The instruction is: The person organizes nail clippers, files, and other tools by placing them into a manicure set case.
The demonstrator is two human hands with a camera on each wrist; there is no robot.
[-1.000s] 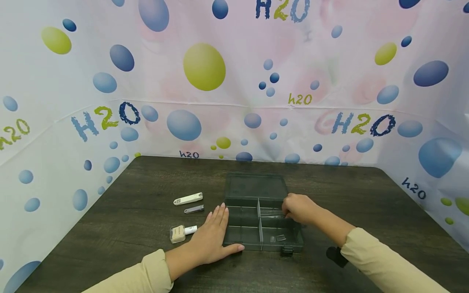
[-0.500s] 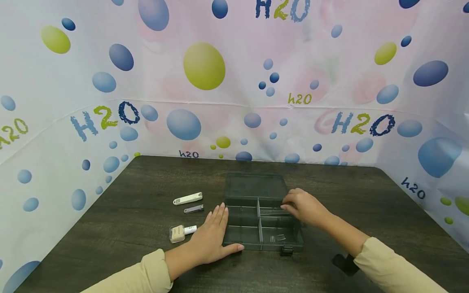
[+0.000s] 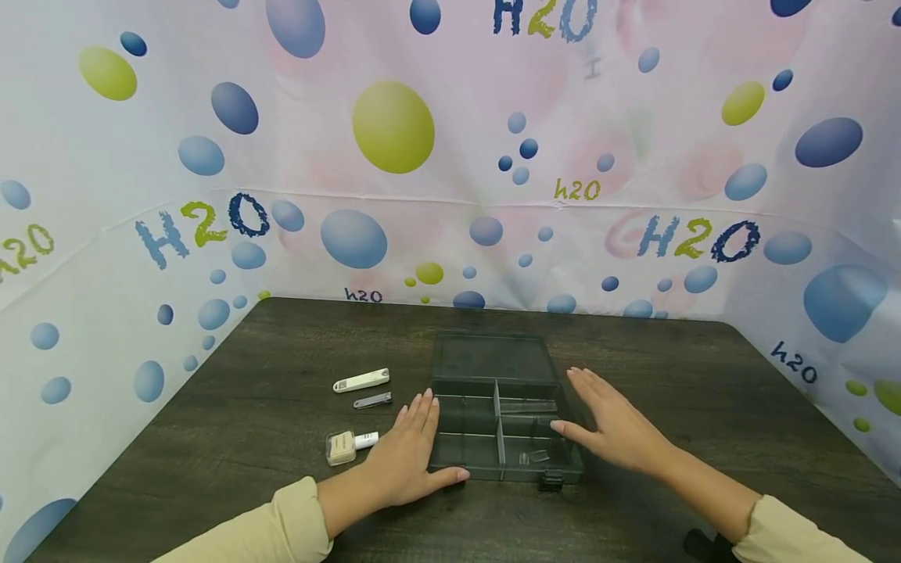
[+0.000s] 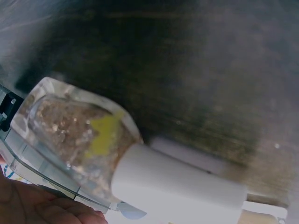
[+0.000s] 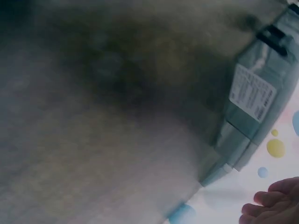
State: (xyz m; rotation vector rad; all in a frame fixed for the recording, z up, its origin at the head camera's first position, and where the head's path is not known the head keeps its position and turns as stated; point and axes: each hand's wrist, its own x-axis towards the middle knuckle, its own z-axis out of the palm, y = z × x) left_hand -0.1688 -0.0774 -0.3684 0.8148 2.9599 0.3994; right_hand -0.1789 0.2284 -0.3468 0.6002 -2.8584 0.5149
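Observation:
On the table lies a dark see-through divided organizer box (image 3: pixel 464 446) with its lid (image 3: pixel 493 358) folded back. My left hand (image 3: pixel 408 457) lies flat along its left side, fingers straight. My right hand (image 3: pixel 622 426) is spread at the right side, thumb over the edge, holding nothing. A clear strip (image 3: pixel 528 407) lies in the back right compartment. Small clear pieces (image 3: pixel 538 457) lie in the front right one. Left of the box are a white nail clipper (image 3: pixel 361 381), a small metal nail clipper (image 3: pixel 372 401) and a beige nail polish bottle (image 3: pixel 342 450) with a white cap.
A glittery bottle (image 4: pixel 70 135) with a white cap (image 4: pixel 177 186) fills the left wrist view's foreground. A latch (image 3: pixel 551 481) projects from the box front. A printed curtain (image 3: pixel 450 234) stands behind the table (image 3: pixel 394 328). A white label (image 5: pixel 252 93) is on the box's side.
My right hand has left the back right compartment, drawn back to the right and spread its fingers. The clear strip there is now uncovered. My left hand has stayed in place.

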